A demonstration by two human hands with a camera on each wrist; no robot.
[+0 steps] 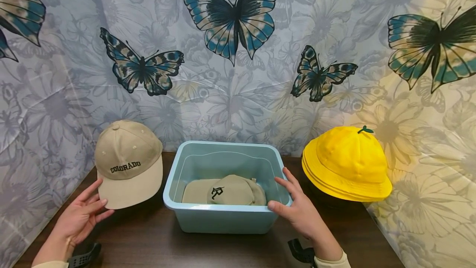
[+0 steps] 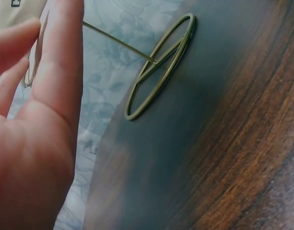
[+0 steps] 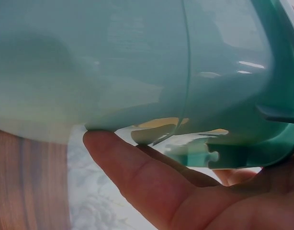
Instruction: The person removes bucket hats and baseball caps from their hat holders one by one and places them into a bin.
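Note:
A beige baseball cap (image 1: 128, 152) with COLORADO on its front sits raised at the left, its brim toward me. My left hand (image 1: 79, 214) holds the left side of the brim, the thumb near its front edge. The left wrist view shows the palm close up, with a bit of the cap between the fingers. A light blue plastic bin (image 1: 223, 220) stands in the middle with a second beige cap (image 1: 232, 189) lying inside. Over the bin's front right corner, my right hand (image 1: 297, 202) grips the rim, thumb in front and fingers along the right side.
Yellow bucket hats (image 1: 346, 164) are stacked at the right, the top one with a green sprout. A gold wire stand (image 2: 159, 67) is under the left cap. Everything is on a dark wooden table (image 1: 137, 243); a butterfly-print cloth (image 1: 238, 106) hangs close behind.

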